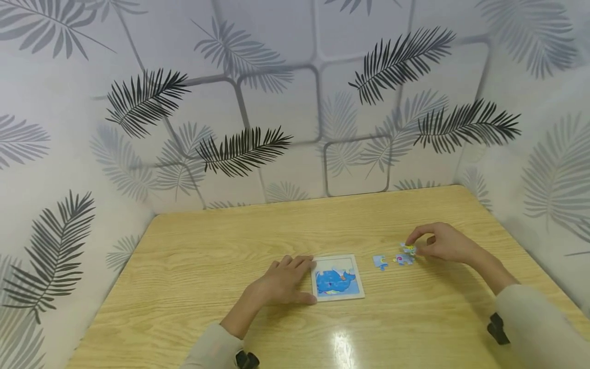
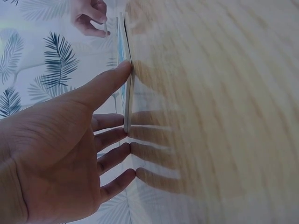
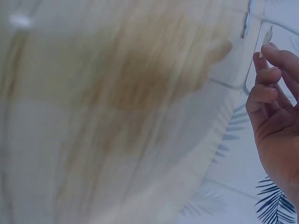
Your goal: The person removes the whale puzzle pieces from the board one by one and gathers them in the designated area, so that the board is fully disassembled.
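A small square jigsaw tray with a pale frame lies flat on the table, a blue whale picture inside it. My left hand rests at its left side, fingers spread and fairly straight. In the left wrist view the thumb touches the tray's edge, and some fingertips meet the tabletop. To the right, my right hand pinches a puzzle piece between thumb and fingers, just over the table. The right wrist view shows that piece edge-on. Two loose pieces lie nearby, one pale blue piece and one swirl-marked piece.
The wood-grain table has a glossy surface with a bright reflection near its front. Behind and beside it stand light walls with a feather-leaf pattern. Dark wrist devices sit at both sleeves.
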`<state>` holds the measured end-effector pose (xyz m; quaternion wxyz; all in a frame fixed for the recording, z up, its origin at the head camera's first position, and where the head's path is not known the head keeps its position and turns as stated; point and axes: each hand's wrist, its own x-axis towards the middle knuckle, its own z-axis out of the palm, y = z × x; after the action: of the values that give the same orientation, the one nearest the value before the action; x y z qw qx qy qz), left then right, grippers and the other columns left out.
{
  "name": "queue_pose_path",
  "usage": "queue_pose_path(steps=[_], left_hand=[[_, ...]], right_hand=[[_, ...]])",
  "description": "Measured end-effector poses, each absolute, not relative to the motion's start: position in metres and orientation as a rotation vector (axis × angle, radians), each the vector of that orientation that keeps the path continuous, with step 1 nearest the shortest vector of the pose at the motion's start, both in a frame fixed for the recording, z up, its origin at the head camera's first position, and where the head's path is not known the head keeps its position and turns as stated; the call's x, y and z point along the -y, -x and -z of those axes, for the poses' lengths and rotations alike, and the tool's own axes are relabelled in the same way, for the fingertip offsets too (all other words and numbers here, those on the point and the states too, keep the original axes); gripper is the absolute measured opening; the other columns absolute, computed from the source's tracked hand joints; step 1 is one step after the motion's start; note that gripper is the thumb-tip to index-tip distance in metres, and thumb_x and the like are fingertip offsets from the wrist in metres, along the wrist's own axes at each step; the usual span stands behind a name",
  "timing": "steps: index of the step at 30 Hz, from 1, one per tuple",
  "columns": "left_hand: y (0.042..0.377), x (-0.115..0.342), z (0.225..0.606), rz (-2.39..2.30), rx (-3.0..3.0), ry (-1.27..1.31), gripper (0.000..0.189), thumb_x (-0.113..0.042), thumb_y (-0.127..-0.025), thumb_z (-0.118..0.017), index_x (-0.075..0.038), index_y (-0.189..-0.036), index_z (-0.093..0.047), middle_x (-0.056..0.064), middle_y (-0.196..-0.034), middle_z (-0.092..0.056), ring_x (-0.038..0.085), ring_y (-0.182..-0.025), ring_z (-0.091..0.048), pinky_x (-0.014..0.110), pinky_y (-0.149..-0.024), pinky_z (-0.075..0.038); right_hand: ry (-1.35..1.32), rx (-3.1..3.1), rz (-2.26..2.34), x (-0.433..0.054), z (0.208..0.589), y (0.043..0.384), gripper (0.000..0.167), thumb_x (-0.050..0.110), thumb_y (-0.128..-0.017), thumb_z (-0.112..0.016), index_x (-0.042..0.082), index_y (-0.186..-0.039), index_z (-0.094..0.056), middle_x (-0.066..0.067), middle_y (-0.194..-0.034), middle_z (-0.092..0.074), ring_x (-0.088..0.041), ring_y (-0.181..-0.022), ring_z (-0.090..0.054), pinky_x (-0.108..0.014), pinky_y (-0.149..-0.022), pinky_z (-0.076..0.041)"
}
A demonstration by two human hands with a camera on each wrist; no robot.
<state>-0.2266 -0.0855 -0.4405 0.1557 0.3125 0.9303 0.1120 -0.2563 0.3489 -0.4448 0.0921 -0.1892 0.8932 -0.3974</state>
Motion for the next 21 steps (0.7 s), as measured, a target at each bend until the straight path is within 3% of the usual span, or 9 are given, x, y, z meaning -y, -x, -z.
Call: queue_pose_path(steps=[4,9,14,21], left_hand=[[0.226,0.085,0.44,-0.324,-2.666,-0.894,0.089,-0.054,-0.095,-0.071,-0.015,-0.164,-0.032,0.004,-0.168,-0.032,0.034,-0.152,-0.031,0.064,-0.121,-0.026],[0.225,0.085,0.44,-0.335,-2.666,-0.906,0.087,-0.053,-0.095,-0.071,-0.014,-0.163,-0.033,0.004,-0.167,-0.033,0.034,-0.151,-0.032,0.064,-0.12,-0.026],[0.226,0.086,0.441,-0.329,-2.669,-0.912,0.087,-0.054,-0.095,-0.071,-0.014,-0.164,-0.033,0.004,-0.167,-0.033,0.033,-0.151,-0.033,0.063,-0.121,-0.026],[0.227,0.086,0.443,-0.317,-2.672,-0.91,0.088,-0.054,-0.096,-0.07,-0.015,-0.164,-0.032,0.004,-0.168,-0.032,0.033,-0.151,-0.032,0.062,-0.121,-0.026]], right_hand=[[0.568,-2.694,1.144,-0.36,0.446,0.254,0.021,0.007,-0.091,-0.077,0.007,-0.111,-0.076,-0.02,-0.124,-0.069,-0.005,-0.054,-0.047,-0.025,-0.053,-0.045],[0.565,-2.734,1.075,-0.372,0.45,0.252,0.02,0.008,-0.09,-0.078,0.008,-0.11,-0.077,-0.018,-0.123,-0.071,-0.007,-0.071,-0.06,-0.025,-0.062,-0.05],[0.507,-2.722,1.074,-0.379,0.452,0.248,0.022,0.008,-0.088,-0.079,0.007,-0.11,-0.077,-0.016,-0.119,-0.072,-0.005,-0.065,-0.056,-0.024,-0.058,-0.048],[0.555,-2.789,1.005,-0.384,0.455,0.246,0.02,0.009,-0.086,-0.083,0.012,-0.106,-0.08,-0.008,-0.114,-0.074,-0.009,-0.096,-0.065,-0.023,-0.075,-0.055]])
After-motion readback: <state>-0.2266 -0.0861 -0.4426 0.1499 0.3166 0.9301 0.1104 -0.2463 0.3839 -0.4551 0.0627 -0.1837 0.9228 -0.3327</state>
